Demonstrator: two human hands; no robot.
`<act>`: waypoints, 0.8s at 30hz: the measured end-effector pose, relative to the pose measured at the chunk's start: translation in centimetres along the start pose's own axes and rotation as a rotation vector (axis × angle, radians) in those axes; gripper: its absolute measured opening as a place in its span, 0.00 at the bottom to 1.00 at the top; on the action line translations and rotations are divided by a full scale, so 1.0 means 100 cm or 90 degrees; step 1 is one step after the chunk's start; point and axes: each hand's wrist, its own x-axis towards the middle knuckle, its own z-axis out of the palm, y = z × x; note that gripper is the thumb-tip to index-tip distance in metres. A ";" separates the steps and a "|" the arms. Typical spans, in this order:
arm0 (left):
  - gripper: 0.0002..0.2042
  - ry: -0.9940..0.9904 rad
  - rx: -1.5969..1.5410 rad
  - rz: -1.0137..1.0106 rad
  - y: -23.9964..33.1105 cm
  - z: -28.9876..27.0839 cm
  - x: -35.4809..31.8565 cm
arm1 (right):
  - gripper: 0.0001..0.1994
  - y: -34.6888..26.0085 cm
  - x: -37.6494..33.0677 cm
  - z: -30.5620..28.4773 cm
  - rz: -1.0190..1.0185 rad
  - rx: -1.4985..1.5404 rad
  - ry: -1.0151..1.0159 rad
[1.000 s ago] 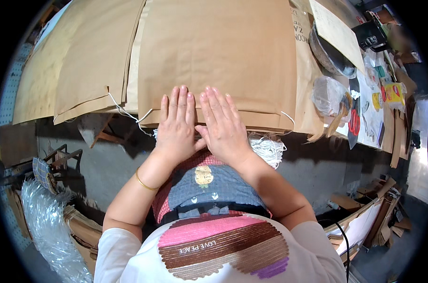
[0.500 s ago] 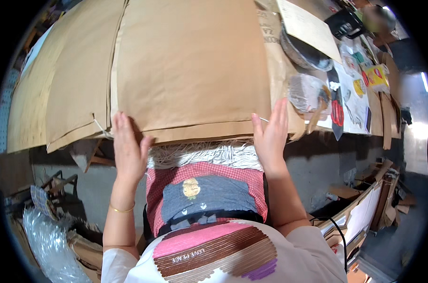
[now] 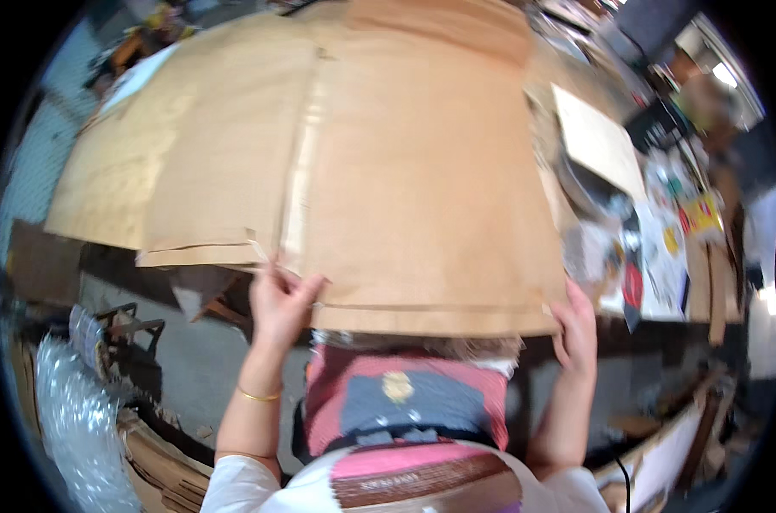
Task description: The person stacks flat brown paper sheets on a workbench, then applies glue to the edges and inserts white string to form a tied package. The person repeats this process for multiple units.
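A large brown paper sack (image 3: 430,188) lies flat before me, its folded near edge reaching over the table's front. At its near left corner my left hand (image 3: 281,303) is closed, thumb pointing right along the corner; some fingers are hidden. The near right corner is between the thumb and fingers of my right hand (image 3: 576,325). To the left lies a stack of similar brown sacks (image 3: 225,162), with a short white string at its near corner. White strings bunch above my lap, partly covered by the sack's edge.
Bare wooden tabletop (image 3: 106,197) shows at the far left. On the right are a basin (image 3: 589,192) under a pale board (image 3: 597,141), red-handled scissors (image 3: 632,282) and a yellow packet (image 3: 702,215). Clear plastic wrap (image 3: 76,419) and cardboard are piled low on the left.
The sack has come nearer to me and away from the left stack, widening the gap between them. My hands went from flat along its sides to closed at its near corners. The view has shifted.
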 end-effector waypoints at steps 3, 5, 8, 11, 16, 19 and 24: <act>0.09 -0.138 -0.178 -0.122 -0.005 -0.009 -0.009 | 0.17 0.025 0.003 0.006 0.079 -0.564 0.080; 0.07 0.077 0.092 0.182 0.001 -0.026 -0.012 | 0.17 0.047 0.003 0.039 -0.124 -0.659 0.047; 0.09 0.234 0.137 0.251 -0.030 -0.084 0.004 | 0.19 0.062 0.024 0.104 -0.132 -0.549 -0.054; 0.11 0.342 0.177 0.251 -0.065 -0.161 0.048 | 0.20 0.087 0.060 0.182 -0.156 -0.314 -0.236; 0.13 0.361 0.277 0.197 -0.086 -0.274 0.135 | 0.14 0.111 0.100 0.317 0.026 -0.338 -0.301; 0.14 0.310 0.338 0.097 -0.120 -0.327 0.177 | 0.14 0.113 0.100 0.365 0.139 -0.363 -0.238; 0.18 0.494 0.690 0.024 -0.109 -0.263 0.173 | 0.20 0.083 0.043 0.313 0.070 -0.446 -0.521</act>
